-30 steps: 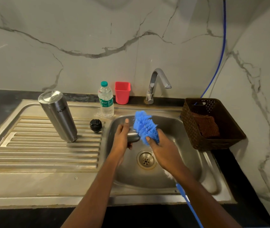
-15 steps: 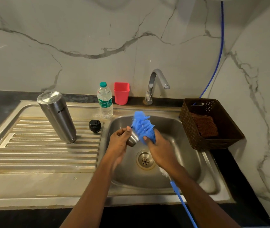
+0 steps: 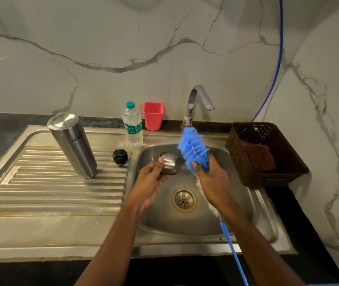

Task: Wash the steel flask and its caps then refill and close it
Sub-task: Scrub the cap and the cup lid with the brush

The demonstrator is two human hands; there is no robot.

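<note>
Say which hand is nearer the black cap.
Left. Left hand, holding the steel cap, is just right of the black cap; right hand, gripping the brush, is farther right.

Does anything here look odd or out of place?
The steel flask stands upside down on the draining board: its lettering is inverted and its threaded neck is down, likely draining. A black cap sits apart beside it. Nothing looks spilled or broken.

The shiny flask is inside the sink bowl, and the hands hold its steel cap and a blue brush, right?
No. The head view shows the flask standing on the drainboard; left hand holds the steel cap, right hand the blue brush.
</note>
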